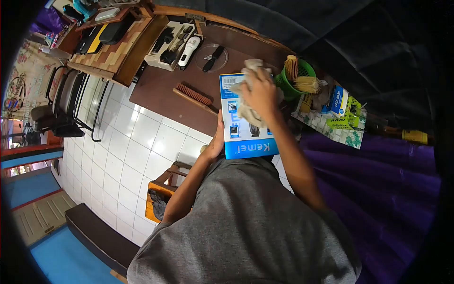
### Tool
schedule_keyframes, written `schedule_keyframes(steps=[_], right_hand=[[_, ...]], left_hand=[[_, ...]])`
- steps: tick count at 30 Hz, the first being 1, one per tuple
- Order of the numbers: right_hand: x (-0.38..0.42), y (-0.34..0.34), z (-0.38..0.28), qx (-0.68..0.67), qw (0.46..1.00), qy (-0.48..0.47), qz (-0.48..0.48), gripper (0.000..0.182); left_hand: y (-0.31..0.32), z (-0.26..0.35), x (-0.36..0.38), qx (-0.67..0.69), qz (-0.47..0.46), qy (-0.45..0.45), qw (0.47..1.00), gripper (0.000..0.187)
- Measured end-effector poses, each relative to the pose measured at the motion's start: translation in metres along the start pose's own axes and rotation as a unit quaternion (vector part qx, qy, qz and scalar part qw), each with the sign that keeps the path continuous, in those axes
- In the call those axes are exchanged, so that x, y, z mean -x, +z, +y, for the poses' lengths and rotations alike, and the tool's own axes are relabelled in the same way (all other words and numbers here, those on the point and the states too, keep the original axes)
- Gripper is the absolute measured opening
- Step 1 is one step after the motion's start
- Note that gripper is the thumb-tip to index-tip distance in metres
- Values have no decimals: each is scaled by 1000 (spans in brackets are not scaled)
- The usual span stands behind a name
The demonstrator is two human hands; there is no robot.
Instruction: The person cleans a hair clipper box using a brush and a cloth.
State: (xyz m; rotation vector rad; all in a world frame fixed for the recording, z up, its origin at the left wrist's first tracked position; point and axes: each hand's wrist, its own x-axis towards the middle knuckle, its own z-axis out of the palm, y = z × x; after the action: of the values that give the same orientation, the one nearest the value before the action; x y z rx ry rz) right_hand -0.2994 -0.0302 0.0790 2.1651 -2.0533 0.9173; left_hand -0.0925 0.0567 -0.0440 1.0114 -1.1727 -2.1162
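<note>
A blue and white Kemei box (246,147) is held upside down to my view at the near edge of the brown table. My left hand (217,140) grips its left side, with the fingers partly hidden along the edge. On the upper right of the box, my right hand (261,92) presses a crumpled pale cloth (249,112) against the printed face. The cloth bunches out above and below the fingers. Left of the box lies a wooden brush (194,97) with reddish bristles.
On the brown table (156,87) are a white hair clipper (189,51), a tray of parts (165,47), and a black brush (214,58) on a clear round lid. To the right stand a green basket (285,85) with brushes and a face mask box (338,100). A wooden chair (163,194) stands lower left.
</note>
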Motion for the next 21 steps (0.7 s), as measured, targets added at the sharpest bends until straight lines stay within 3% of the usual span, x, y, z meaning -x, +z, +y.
schedule_keyframes(steps=[1,3,5,7,10,12,17,21], right_hand=[[-4,-3,-17,-20,999,-2,-40,40],[-1,14,-37,-46,997,-56,-21,40],[2,17,-52,-58,994,-89,-24,41],[3,13,-53,-49,994,-95,-34,42],[8,-10,-33,-48,997,-13,-64,47],[18,-16,-2,-14,1000,13,-15,45],[11,-14,12,16,997,76,-5,44],[-1,3,-31,-14,999,-31,-27,45]], left_hand=[[0,-3,-1,1,8,9,1000,85],[0,0,-2,-1,13,17,1000,86],[6,24,8,141,-75,-83,984,86],[17,37,12,140,-51,-78,986,86],[7,11,5,75,1,-41,996,84],[8,17,9,25,-4,-30,999,83],[5,11,4,28,-3,-34,999,84],[2,-3,4,50,32,-35,998,86]])
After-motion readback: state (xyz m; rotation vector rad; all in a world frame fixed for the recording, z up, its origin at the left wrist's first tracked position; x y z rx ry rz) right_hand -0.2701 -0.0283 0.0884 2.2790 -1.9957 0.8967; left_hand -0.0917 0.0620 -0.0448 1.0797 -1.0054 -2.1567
